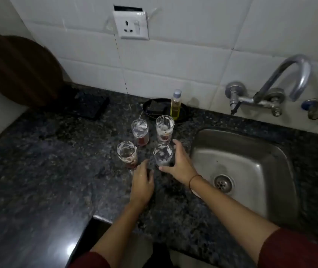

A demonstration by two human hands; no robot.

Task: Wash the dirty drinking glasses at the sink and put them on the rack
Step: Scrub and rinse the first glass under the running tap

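**Right hand takes the front-right glass; sink lies to its right**

Four upright glasses stand in a loose square on the counter (57, 161), all left of the sink (270, 171). The front-left glass (126, 154) and the back-left glass (140, 133) show reddish dregs and white film, and no hand touches them. The left hand (142, 180) lies low on the counter between the two front glasses, its fingers relaxed and holding nothing; whether it brushes the front-left glass is hard to tell. The back-right glass (164, 130) also stands alone. The front-right glass (162, 156) is nearest the sink, and the right hand (179, 167) wraps it from the right, thumb across its near base and fingers curled round its far side. Its long axis is vertical. The coming move is probably a short carry rightward over the sink's rim to under the tap (289, 78). No rack is in view.
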